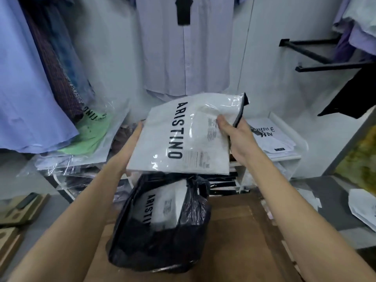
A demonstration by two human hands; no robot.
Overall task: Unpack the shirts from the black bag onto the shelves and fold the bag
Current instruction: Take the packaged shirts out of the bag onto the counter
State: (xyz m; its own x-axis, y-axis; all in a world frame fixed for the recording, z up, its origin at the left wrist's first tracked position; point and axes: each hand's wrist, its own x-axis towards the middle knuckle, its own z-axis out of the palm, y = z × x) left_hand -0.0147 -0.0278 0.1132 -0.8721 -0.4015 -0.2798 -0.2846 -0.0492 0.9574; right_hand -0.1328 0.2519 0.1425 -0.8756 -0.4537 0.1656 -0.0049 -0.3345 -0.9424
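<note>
Both my hands hold one packed shirt [181, 135] above the black bag [160, 226]. My left hand [133, 139] lies flat and open along the pack's left edge, fingers apparently underneath, though they are hidden. My right hand [232, 133] is closed on the right edge, thumb on top of the plastic, and it also grips a dark strip [240, 115]. The pack lies nearly flat, its printed lettering running along its long axis, away from me toward the wall. The bag sits open on a brown surface [234, 231] just below, with another packed shirt [162, 206] standing in its mouth. Ahead, shelves [284, 157] carry stacked packs; a green pack [89, 137] lies left, and a hanging shirt [183, 47] fills the wall behind.
</note>
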